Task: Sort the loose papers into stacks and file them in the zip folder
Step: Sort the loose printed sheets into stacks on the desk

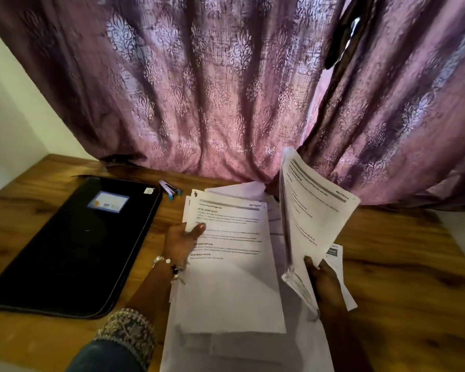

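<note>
A loose pile of printed white papers (234, 277) lies on the wooden table (403, 277) in front of me. My left hand (181, 238) grips the left edge of the top sheets, thumb on the printed page. My right hand (324, 277) holds a thick bundle of sheets (314, 210) by its lower corner, lifted and tilted upright to the right of the pile. The black zip folder (75, 245) lies flat and closed to the left, apart from both hands, with a label card on its cover.
A small stapler (169, 189) lies behind the folder's far right corner. A purple patterned curtain (226, 89) hangs down onto the table's back edge. A white wall (8, 108) is at the left.
</note>
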